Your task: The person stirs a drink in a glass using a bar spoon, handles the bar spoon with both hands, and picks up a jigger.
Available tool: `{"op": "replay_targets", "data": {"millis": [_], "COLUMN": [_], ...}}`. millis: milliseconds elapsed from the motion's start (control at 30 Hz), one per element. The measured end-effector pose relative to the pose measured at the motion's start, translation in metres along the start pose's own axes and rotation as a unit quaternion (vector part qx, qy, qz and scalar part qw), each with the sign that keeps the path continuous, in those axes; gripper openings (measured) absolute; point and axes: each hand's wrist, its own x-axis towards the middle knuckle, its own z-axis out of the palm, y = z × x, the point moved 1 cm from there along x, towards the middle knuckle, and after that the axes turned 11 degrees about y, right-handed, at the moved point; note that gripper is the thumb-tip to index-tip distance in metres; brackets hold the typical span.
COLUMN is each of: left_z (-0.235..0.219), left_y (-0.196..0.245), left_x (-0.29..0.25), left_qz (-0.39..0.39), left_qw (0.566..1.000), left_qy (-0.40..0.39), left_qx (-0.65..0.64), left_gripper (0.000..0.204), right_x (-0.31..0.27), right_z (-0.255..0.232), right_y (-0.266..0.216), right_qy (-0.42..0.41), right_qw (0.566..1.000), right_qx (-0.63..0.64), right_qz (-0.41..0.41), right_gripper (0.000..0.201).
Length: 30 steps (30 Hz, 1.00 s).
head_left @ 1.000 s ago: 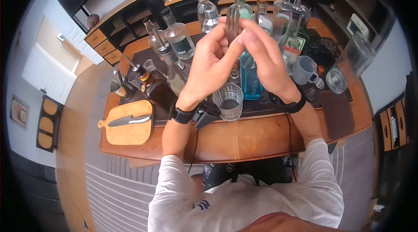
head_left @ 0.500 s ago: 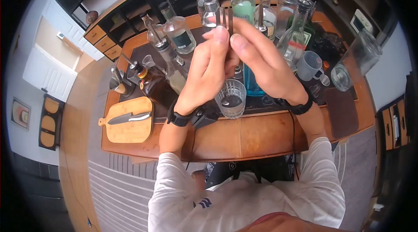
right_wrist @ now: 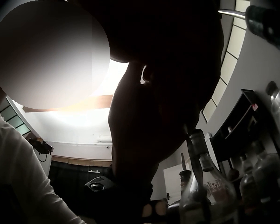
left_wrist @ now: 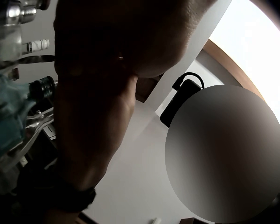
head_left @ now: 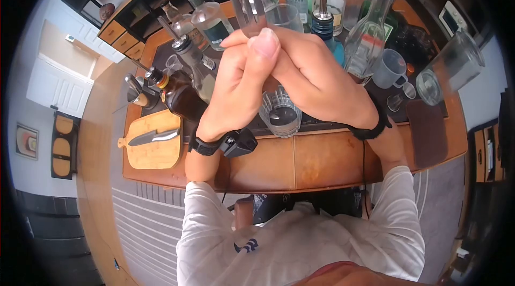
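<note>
Both hands meet above the table in the head view, around a fork (head_left: 255, 20) whose tines point up. My left hand (head_left: 233, 90) pinches it, thumb against its lower part. The right hand (head_left: 324, 82) comes from the other side, fingers curled in against the left hand at the fork; its thumb is hidden. Below the hands a cut-glass tumbler (head_left: 281, 119) stands near the table's front edge. Behind the right hand is a blue bottle (head_left: 336, 49) with a pourer, partly covered. Both hands show as dark shapes in the wrist views.
A knife (head_left: 153, 137) lies on a wooden cutting board (head_left: 155, 158) at the left. A brown bottle (head_left: 182, 94) with a pourer stands beside it. Several bottles line the back. At the right are a plastic measuring jug (head_left: 388, 68), a jigger (head_left: 401, 97) and a tilted glass jar (head_left: 453, 66).
Both hands have moved left with the fork between them, and the fork looks larger in view. The right hand has closed in against the left. The head view has shifted slightly.
</note>
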Motion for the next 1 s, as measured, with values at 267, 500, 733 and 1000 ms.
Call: {"op": "replay_targets", "data": {"millis": [267,500,733,1000], "left_z": [0.0,0.005,0.01,0.014], "left_y": [-0.002,0.004,-0.002,0.003], "left_x": [0.002,0.003,0.005,0.006], "left_qz": [-0.002,0.012,0.111,0.137], "left_qw": [0.999,1.0,0.993,0.989], "left_qy": [-0.01,-0.016,-0.032,0.014], "left_qx": [-0.034,-0.024,-0.03,0.05], "left_gripper": [0.052,0.045,0.036,0.044], "right_x": [-0.003,-0.003,-0.006,-0.01], "right_z": [0.004,-0.003,-0.003,0.0], "right_y": [-0.003,-0.009,-0.004,0.0], "right_qy": [0.04,-0.009,-0.004,0.007], "right_qw": [0.998,0.991,0.994,0.991], "right_qx": [-0.034,-0.131,-0.109,-0.131], "right_qz": [0.028,-0.007,-0.006,-0.029], "right_gripper": [0.013,0.026,0.026,0.024]}}
